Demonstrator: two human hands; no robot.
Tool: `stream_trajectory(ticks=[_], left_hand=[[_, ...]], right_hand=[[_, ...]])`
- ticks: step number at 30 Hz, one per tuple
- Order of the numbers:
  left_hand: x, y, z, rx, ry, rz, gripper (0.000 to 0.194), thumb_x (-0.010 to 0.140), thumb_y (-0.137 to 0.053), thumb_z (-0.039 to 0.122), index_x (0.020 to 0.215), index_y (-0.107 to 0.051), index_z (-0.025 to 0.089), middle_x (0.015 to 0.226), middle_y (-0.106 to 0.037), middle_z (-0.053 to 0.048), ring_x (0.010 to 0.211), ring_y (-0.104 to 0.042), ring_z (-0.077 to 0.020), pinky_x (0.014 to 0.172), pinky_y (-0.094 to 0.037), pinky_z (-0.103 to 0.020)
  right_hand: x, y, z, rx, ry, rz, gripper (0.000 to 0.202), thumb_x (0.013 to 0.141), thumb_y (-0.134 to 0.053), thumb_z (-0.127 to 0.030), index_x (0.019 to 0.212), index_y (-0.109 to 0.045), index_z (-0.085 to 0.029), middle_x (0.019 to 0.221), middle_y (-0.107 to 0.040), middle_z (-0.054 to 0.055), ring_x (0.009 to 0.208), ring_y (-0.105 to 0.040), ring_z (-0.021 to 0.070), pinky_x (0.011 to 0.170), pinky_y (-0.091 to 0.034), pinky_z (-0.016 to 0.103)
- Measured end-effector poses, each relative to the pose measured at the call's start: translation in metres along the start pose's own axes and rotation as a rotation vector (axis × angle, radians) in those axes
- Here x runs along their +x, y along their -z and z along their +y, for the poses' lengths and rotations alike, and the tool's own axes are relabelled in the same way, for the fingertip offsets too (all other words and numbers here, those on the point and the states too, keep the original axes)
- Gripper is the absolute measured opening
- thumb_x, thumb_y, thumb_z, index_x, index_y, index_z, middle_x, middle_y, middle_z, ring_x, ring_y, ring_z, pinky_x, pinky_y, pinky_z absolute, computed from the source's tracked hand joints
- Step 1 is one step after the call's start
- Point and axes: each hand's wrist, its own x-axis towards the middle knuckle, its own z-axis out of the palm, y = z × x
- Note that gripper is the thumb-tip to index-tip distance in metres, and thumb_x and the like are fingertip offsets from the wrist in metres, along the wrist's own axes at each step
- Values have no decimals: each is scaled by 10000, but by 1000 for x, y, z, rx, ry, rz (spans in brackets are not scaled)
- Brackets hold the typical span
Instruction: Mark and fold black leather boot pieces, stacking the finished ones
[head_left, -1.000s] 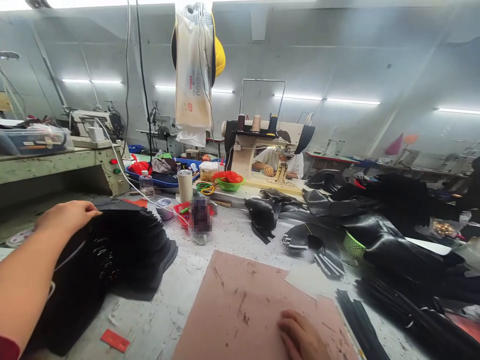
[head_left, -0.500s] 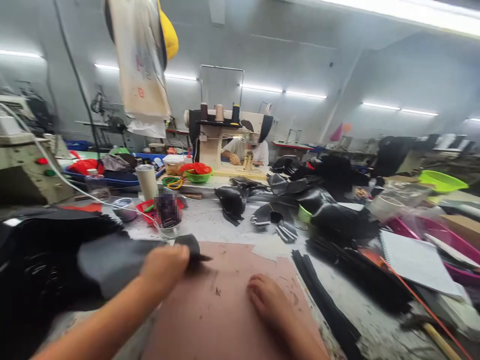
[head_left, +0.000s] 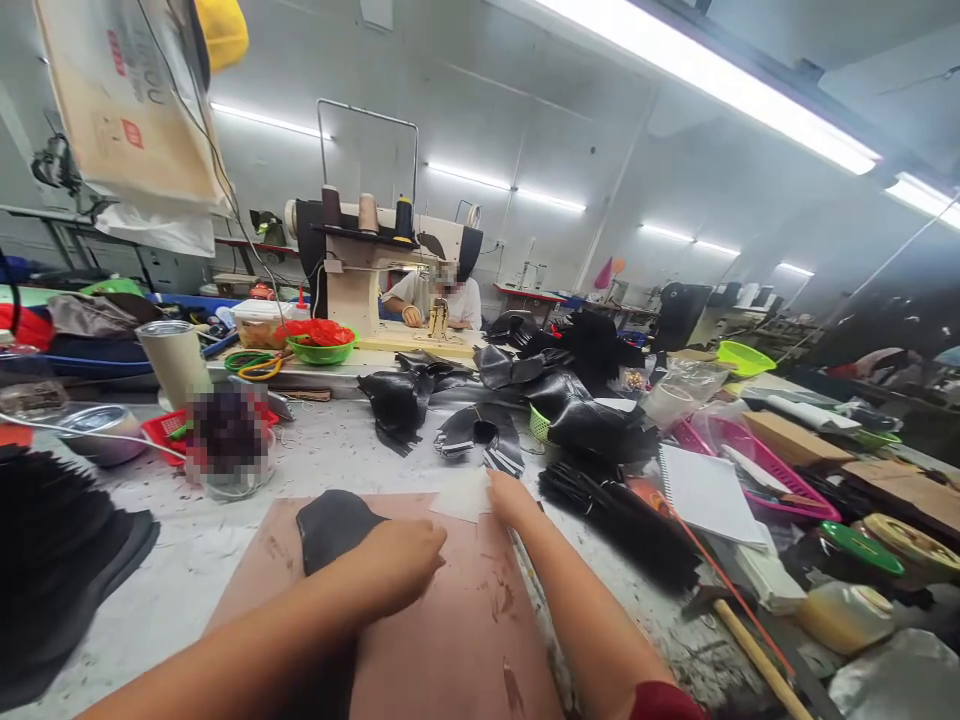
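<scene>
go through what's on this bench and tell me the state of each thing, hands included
left hand: closed, pressing the black piece
black piece: flat on the board
right hand: fingers touching the white sheet
white sheet: flat at the board's far edge
brown board: flat on the table, scuffed
black stack: fanned, untouched at left
notebook: closed
tumbler: upright
green bowl: upright, holding red material

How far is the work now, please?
Done: one black piece lies on the brown board. In hand: the left hand presses it, while the right hand touches the white sheet. Left: the black stack waits beside the board.
</scene>
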Motion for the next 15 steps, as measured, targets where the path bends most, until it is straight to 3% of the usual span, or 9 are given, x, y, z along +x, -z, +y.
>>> stream_trajectory(ticks=[4, 7, 12, 15], left_hand=[[73, -17, -2, -17, 28, 46, 273, 842, -520, 302, 1067, -545, 150, 1101, -570, -76, 967, -561, -203, 830, -465, -427], [110, -29, -13, -87, 95, 147, 322, 845, -515, 312, 1129, -506, 162, 1157, -532, -83, 982, -550, -210, 816, -476, -427], [139, -35, -24, -287, 213, 253, 318, 847, -512, 312, 1128, -506, 163, 1140, -541, -81, 962, -559, -203, 802, -483, -416], [146, -31, -26, -415, 231, 266, 310, 847, -511, 314, 1118, -512, 162, 1131, -546, -79, 956, -561, -200, 799, -484, -412]], right_hand=[[20, -6, -4, -32, -30, 29, 293, 867, -506, -304, 1125, -512, -166, 1131, -541, 74, 948, -564, 189, 792, -485, 392], [24, -8, -3, -51, -15, 66, 288, 871, -498, -310, 1125, -513, -174, 1128, -543, 71, 944, -562, 184, 798, -482, 390], [23, -9, -9, -81, 123, 117, 234, 825, -489, -116, 1021, -589, -197, 1180, -529, 96, 1046, -514, 227, 817, -422, 361], [22, 1, -11, -82, 201, 164, 267, 768, -456, -39, 940, -604, -179, 1017, -617, 95, 952, -556, 226, 763, -398, 335]])
